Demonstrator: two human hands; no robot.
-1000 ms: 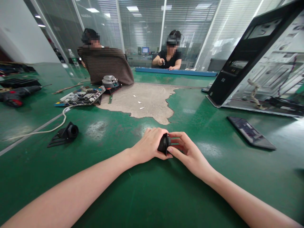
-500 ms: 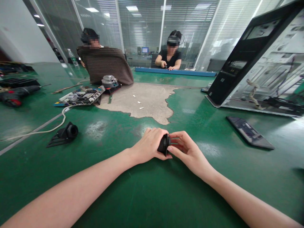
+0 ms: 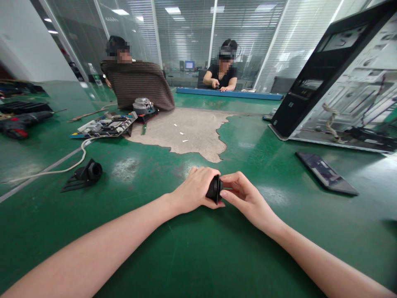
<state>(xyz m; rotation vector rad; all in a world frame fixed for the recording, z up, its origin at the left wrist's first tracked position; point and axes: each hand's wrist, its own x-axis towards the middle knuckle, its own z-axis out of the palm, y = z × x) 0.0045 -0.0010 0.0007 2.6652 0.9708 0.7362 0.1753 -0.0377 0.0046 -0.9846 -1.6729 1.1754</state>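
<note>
A small black round part with a flange (image 3: pixel 214 189) is between my hands, just above or on the green table (image 3: pixel 186 256); which of the two, I cannot tell. My left hand (image 3: pixel 196 189) is wrapped round its left side, thumb below and fingers over the top. From the right, my right hand (image 3: pixel 245 195) pinches the part's right end with thumb and fingertips. Much of the part is hidden by my left hand. Off to the left lies another black plastic piece (image 3: pixel 85 174) with a round collar and a slatted base.
A circuit board (image 3: pixel 107 126) and a heatsink fan (image 3: pixel 144 106) lie at back left, near a white cable (image 3: pixel 83 151). An opened computer case (image 3: pixel 310 91) stands right, with a dark flat panel (image 3: pixel 325 173) before it. Power drill (image 3: pixel 25 122) far left. Two people sit across the table.
My right thumb and fingers have shifted very slightly at the part's right end. My left hand and the part have stayed in place.
</note>
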